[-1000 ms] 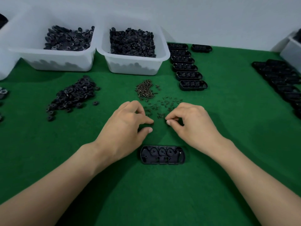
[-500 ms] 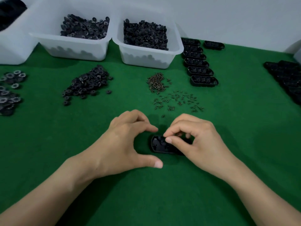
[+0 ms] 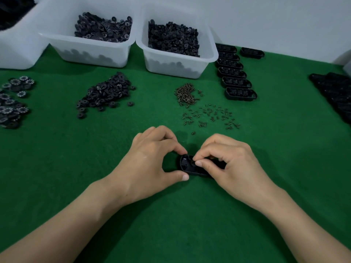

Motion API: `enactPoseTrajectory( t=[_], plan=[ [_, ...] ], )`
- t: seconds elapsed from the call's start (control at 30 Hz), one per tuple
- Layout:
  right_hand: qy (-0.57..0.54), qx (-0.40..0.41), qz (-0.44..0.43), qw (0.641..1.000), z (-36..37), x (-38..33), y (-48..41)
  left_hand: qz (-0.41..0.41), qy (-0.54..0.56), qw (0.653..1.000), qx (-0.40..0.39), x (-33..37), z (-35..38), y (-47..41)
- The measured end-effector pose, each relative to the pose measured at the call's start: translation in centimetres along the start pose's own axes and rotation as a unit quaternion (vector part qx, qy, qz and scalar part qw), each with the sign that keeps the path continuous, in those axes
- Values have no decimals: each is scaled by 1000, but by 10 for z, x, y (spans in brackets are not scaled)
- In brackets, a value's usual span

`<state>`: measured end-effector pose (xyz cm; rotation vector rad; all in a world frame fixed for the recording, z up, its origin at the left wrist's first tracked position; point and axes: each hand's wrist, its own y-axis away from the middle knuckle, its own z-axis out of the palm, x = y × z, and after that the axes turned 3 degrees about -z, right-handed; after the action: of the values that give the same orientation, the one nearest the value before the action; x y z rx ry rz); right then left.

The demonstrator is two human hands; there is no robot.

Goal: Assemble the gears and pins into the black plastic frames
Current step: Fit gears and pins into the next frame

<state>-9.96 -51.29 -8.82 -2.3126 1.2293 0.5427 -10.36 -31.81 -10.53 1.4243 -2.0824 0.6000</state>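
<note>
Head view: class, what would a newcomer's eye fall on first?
Two hands meet at the centre: the left hand grips a black frame by its end, and the right hand pinches just over it. Behind, loose pins scatter across the green felt, before white tubs heaped with black gears.

No words, numbers, labels or signs can be read anywhere here. The see-through white plastic bins [image 3: 167, 67] have plain walls. The long black plastic frames [image 3: 241, 94] and the green felt mat [image 3: 171, 224] show no writing. The small round black gears [image 3: 17, 111] have pale marks, too small to tell.
</note>
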Motion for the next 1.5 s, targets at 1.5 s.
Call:
enactPoseTrajectory(
  t=[1.5],
  plan=[
    [-36, 58, 157, 985, -13, 23, -26, 1, -2, 1000, -3, -3, 1, 0]
  ],
)
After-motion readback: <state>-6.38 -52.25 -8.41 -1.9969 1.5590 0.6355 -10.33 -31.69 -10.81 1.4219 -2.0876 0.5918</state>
